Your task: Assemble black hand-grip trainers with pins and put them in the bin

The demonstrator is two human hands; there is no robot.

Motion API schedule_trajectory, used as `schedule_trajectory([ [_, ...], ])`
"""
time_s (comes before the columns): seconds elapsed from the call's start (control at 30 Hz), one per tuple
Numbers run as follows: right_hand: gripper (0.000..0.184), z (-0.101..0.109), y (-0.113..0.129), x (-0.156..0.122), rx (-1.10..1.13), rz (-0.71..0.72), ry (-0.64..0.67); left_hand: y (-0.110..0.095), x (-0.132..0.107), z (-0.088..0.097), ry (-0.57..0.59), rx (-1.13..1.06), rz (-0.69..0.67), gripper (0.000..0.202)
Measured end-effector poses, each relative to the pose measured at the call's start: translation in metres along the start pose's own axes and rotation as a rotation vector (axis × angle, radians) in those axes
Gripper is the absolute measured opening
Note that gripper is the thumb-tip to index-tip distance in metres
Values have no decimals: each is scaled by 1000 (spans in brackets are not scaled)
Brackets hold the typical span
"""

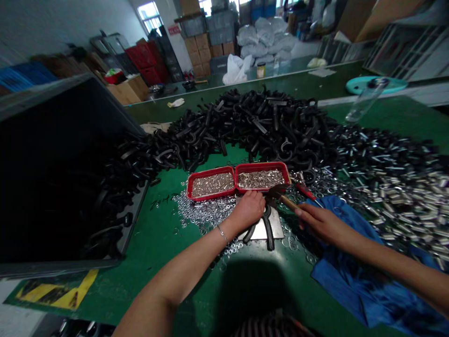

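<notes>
My right hand (pixel 315 220) is wrapped round the wooden handle of a hammer (pixel 288 202). The hammer's dark head is just beyond my left fingertips. My left hand (pixel 249 208), a thin bracelet at its wrist, is closed over the upper end of a black plier-shaped part (pixel 268 229). Two curved legs of this part spread towards me across a flat metal plate (pixel 278 224). My fingers hide its top and anything small between them. Right behind my hands stand two red trays (pixel 210 198), holding small metal pieces (pixel 261 179).
Loose metal rings (pixel 206 210) surround the plate. Black parts (pixel 259 121) are heaped behind the trays, and metal cylinders (pixel 414 201) on the right. A blue cloth (pixel 358 271) lies under my right forearm. A dark bin (pixel 129 224) opens on the left. Red-handled pliers (pixel 306 191) lie beside the trays.
</notes>
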State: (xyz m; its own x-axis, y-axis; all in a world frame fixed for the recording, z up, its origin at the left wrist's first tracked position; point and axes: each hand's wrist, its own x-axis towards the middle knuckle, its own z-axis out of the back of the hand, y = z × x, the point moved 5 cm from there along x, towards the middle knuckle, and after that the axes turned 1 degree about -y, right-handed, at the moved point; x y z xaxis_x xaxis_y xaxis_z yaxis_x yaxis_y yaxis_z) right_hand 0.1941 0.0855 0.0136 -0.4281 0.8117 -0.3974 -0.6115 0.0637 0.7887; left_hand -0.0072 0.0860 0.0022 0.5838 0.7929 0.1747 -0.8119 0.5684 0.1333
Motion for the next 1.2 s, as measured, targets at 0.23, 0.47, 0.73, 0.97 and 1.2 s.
schedule_trajectory([
  [0.23, 48, -1, 13, -8, -58, 10, -6, 14, -5, -1, -10, -162, 186, 23],
  [0.47, 43, 13, 46, -17, -268, 294, -239, -6, -59, 22, -165, -328, 401, 27],
  [0.73, 41, 0, 44, 16, -476, 279, -43, -18, -64, 21, -69, -281, 360, 20],
  [0.97, 42, -1, 38, 23, -550, 269, -4, -19, -64, 21, -62, -283, 390, 19],
  [1.2, 42, -2, 40, 2, -602, 281, 8, -23, -71, 25, -120, -327, 517, 27],
])
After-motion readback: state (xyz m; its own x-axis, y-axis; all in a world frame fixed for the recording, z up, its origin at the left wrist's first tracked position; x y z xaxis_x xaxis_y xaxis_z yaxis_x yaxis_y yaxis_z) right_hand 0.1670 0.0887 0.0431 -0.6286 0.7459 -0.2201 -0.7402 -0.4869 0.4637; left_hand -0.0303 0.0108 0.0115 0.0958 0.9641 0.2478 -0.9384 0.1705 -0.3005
